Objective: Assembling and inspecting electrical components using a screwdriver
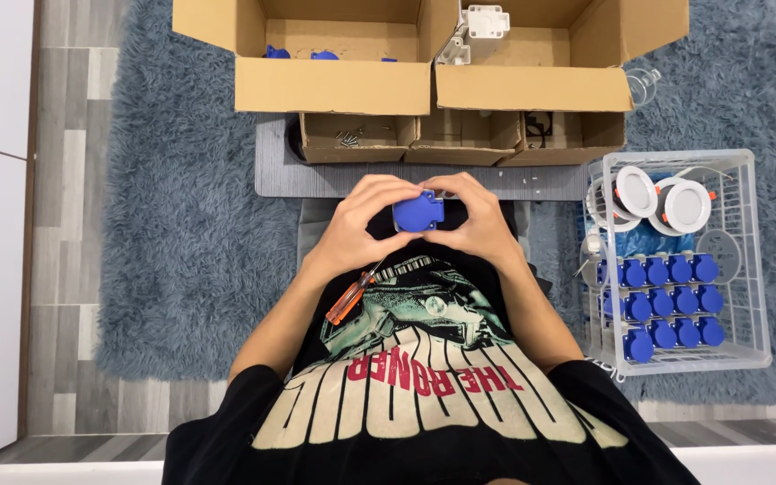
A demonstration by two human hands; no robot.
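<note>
While pinched only by fingertips above the lap, could slip: small blue plastic part (418, 212), squarish with a round face, held in mid-air between both hands over the dark printed shirt (424, 359), with nothing beneath to catch it but fabric and the shaggy blue-grey rug (181, 224). Might roll or drop out of reach if thumbs press unevenly or if grip loosens on one side. Also at risk: orange-handled screwdriver (349, 297), lying loose and slanted on the shirt just under the left wrist, likely to slide off with any shift of the body or a nudge from the forearm, and pointed enough to snag the cloth. Left hand (361, 220) curled round the left side of the blue part, fingers bent over its top, thumb tucked toward its front. Right hand (478, 220) mirrored on the right side, fingers arched, fingertips meeting those of the left above the part. Both closed on the part, drawn together, touching each other at the tips. Hard to tell whether the thumbs push on the face or merely steady it, since the knuckles hide that side. Nearby but well apart: low grey table (316, 180) ahead carrying open cardboard boxes (334, 85), some with more blue parts and a white part inside; white wire basket (747, 260) to the right, holding rows of similar blue parts and round white fittings.
</note>
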